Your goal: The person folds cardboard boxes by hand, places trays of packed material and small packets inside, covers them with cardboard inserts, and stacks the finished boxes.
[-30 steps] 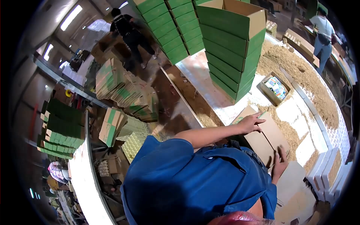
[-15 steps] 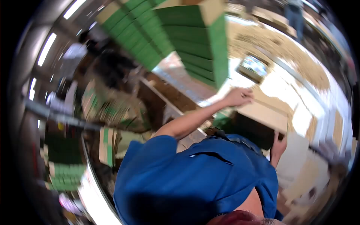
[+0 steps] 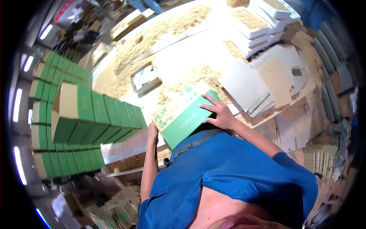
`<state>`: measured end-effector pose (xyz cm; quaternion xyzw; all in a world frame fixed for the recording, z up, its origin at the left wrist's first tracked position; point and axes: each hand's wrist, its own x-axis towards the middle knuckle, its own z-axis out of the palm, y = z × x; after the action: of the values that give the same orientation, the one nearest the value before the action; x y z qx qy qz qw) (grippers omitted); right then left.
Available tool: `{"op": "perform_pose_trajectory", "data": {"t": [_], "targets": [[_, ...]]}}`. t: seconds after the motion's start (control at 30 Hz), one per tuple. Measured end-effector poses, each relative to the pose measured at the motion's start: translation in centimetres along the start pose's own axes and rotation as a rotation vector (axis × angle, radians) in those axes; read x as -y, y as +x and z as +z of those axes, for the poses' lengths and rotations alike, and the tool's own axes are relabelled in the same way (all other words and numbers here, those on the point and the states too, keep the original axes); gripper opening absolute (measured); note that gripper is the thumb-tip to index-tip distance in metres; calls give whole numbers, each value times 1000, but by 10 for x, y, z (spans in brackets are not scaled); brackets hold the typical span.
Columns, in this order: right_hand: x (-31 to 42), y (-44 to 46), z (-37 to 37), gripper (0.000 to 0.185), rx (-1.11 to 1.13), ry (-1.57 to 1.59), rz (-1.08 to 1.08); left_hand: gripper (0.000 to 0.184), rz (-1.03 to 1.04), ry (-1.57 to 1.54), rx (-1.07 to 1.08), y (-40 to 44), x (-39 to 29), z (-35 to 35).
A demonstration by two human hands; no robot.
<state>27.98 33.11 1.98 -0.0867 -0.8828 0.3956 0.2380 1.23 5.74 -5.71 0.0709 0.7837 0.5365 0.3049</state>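
A green and tan cardboard box [image 3: 182, 124] with a leafy green print is held close in front of my waist, tilted. My left hand [image 3: 153, 132] is against its left end, with the fingers partly hidden. Around the right end is my right hand [image 3: 222, 115], with fingers spread over the green face and the thumb near the lower edge. Just left of the left hand stands a stack of similar green boxes [image 3: 103, 113]. A small open carton [image 3: 155, 83] with white and blue items in it lies on the bright table [image 3: 183, 49] beyond the held box.
Loose tan shavings [image 3: 167, 24] cover parts of the table. White foam trays [image 3: 249, 40] are stacked at the far right, with flat cardboard sheets [image 3: 244, 82] nearer. More green boxes [image 3: 70, 162] stand at the left. Molded egg trays [image 3: 320, 160] sit at the lower right.
My view has swung to the right. My left hand has come from above the box onto its left end. The box has turned, and its printed green face now shows.
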Motion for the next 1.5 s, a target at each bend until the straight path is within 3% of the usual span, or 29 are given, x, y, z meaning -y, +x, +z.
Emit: {"op": "perform_pose_trajectory", "data": {"t": [0.13, 0.3, 0.4, 0.43, 0.5, 0.53, 0.6, 0.63, 0.67, 0.7, 0.73, 0.8, 0.87, 0.93, 1.03, 1.17, 1.43, 1.5], "targets": [[8, 61, -10, 43, -34, -200, -34, 52, 22, -92, 7, 3, -28, 29], [-20, 132, 18, 50, 131, -489, 99, 49, -27, -219, 99, 3, -49, 60], [-76, 126, 49, 51, 204, -407, 278, 49, -131, -421, 116, -17, -46, 66], [-68, 131, 35, 49, 284, -395, 296, 49, -182, -541, 114, -27, -46, 65], [-73, 130, 36, 48, 238, -415, 273, 49, -244, -624, 102, -41, -48, 61], [-69, 124, 35, 48, 210, -430, 249, 50, -261, -620, 90, -47, -47, 60], [-75, 120, 23, 49, 252, -408, 308, 48, -249, -299, 101, -48, -43, 63], [-85, 119, 15, 55, 182, -115, 433, 49, -222, 18, 96, -50, -41, 62], [-100, 121, 4, 61, 107, 179, 546, 42, -7, 138, 53, -34, -10, 59], [-130, 130, -16, 66, 96, 307, 786, 40, -68, 36, 49, -29, 0, 53], [-198, 130, -16, 64, -366, 118, 620, 38, -130, -65, 45, -25, 7, 47], [-216, 150, -143, 55, -459, -39, 907, 38, -98, -47, 47, -20, 27, 34], [-265, 162, -204, 76, -1149, -465, 799, 37, -58, -36, 46, -20, 27, 38], [-287, 175, -265, 74, -890, 140, 1041, 37, -151, -119, 45, -28, 8, 47], [-296, 197, -277, 66, -735, 400, 1107, 36, -161, -73, 28, -21, 10, 48], [-315, 214, -254, 57, -873, 677, 1152, 36, -147, -81, -34, -27, 2, 55], [-331, 204, -265, 45, -962, 777, 1177, 36, -167, -72, -22, -32, -7, 59], [-325, 191, -263, 40, -1007, 760, 1061, 36, -164, -42, -19, -29, -7, 57]]}}
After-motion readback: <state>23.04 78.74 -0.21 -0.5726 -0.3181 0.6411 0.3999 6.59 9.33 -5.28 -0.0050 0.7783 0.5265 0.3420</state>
